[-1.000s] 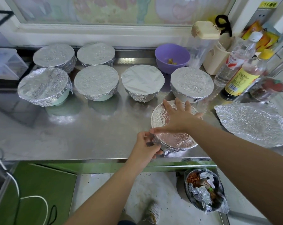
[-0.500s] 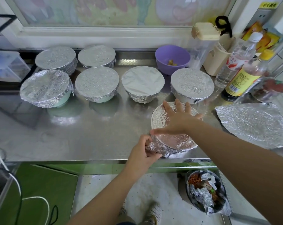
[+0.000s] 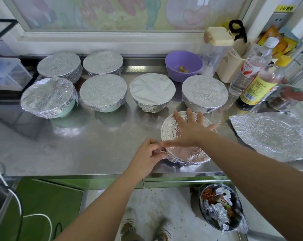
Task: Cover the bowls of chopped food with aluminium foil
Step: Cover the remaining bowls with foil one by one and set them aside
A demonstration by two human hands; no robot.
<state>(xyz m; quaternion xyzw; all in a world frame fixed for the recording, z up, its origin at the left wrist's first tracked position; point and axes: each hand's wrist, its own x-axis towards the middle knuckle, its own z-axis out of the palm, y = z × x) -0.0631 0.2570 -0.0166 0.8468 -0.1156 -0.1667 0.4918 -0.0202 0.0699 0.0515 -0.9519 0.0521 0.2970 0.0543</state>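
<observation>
Your right hand (image 3: pixel 190 131) lies flat, fingers spread, on the crinkled foil (image 3: pixel 183 152) over the bowl (image 3: pixel 185 160) near the worktop's (image 3: pixel 95 150) front edge; left hand (image 3: pixel 147 155) pinches its rim.

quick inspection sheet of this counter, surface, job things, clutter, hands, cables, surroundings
surface: steel counter, bare in front, reflective.
job's things: six foil-covered bowls in two rows at the back; a seventh bowl at the near edge under both hands; purple bowl uncovered, some food inside; loose foil sheet lying at the right.
clutter: two bottles, a clear jug and a cream container at back right.
hands: right hand flat on the foil top; left hand pinching foil at the bowl's rim.
cables: white cable at lower left, off the counter.
surroundings: window ledge behind; bin with foil scraps on the floor.
</observation>
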